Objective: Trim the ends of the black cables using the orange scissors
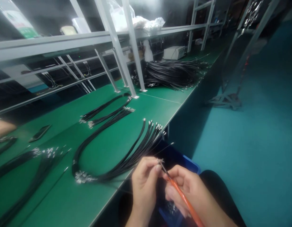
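Over the bench's front edge, my left hand [146, 179] pinches a small metal piece [160, 161] between thumb and fingertips. My right hand [187, 186] is wrapped round an orange-handled tool [185, 198]; its thin dark tip touches or nearly touches that piece. Whether the tool is a screwdriver or slim pliers, I cannot tell. A thin cable end [172, 143] sticks out just beyond my left hand. To the left, a curved bundle of black cables [85, 142] with silvery ends lies on the green bench top [108, 148], its loose ends fanned towards the edge.
A blue bin [192, 164] sits below my hands, with small shiny pieces inside. More black cables [169, 74] are heaped farther along the bench, past the white shelf posts [136, 56]. At left are a phone-like dark object [40, 133], blurred cables [20, 170] and another person's arm [4, 128].
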Action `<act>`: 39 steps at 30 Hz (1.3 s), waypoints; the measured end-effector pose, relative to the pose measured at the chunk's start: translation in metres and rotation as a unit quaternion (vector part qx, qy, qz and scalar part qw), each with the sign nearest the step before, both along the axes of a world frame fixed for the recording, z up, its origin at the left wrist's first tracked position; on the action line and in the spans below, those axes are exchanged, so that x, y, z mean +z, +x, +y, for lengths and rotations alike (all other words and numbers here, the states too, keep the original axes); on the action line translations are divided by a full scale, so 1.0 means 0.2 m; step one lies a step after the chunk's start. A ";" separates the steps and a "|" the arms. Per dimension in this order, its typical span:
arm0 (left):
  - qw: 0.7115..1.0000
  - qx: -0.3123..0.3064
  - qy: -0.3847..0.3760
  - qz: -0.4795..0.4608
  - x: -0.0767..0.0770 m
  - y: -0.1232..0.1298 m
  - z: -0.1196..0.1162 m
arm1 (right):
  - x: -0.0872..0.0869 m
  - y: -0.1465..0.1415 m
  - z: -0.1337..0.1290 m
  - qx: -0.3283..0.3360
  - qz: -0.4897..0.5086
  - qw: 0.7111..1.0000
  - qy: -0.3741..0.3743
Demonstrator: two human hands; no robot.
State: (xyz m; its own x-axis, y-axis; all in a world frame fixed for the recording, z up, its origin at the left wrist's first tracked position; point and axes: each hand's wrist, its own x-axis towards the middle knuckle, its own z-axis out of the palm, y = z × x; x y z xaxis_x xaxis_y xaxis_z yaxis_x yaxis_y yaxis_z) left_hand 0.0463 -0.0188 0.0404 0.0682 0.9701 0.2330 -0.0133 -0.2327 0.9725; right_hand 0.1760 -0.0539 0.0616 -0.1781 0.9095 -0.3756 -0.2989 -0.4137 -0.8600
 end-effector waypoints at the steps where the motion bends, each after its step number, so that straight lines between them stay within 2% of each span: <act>1: 1.000 0.000 0.002 0.011 0.00 0.00 0.00 | 0.00 0.00 0.00 -0.005 -0.002 1.000 0.001; 10: 0.999 0.001 0.004 0.051 0.04 0.01 0.01 | 0.03 -0.01 0.02 -0.015 -0.067 0.997 -0.034; 18: 0.995 -0.002 0.011 0.096 0.03 0.01 0.01 | 0.06 0.01 0.03 -0.009 -0.092 0.994 -0.050; 25: 0.992 -0.006 0.017 0.124 0.02 0.01 0.03 | 0.00 0.04 0.01 0.004 -0.086 0.996 -0.017; 28: 0.991 -0.006 0.018 0.134 0.02 0.01 0.03 | -0.03 0.06 0.00 -0.040 -0.054 0.998 0.017; 32: 0.984 0.001 0.020 0.176 0.02 0.03 0.02 | -0.02 0.07 0.01 -0.154 -0.061 0.985 0.048; 35: 0.972 0.011 0.077 0.220 0.03 0.04 0.01 | 0.00 0.08 0.03 -0.200 -0.079 0.974 0.075; 39: 0.951 0.023 0.167 0.258 0.03 0.05 0.01 | 0.01 0.09 0.06 -0.227 -0.031 0.968 0.104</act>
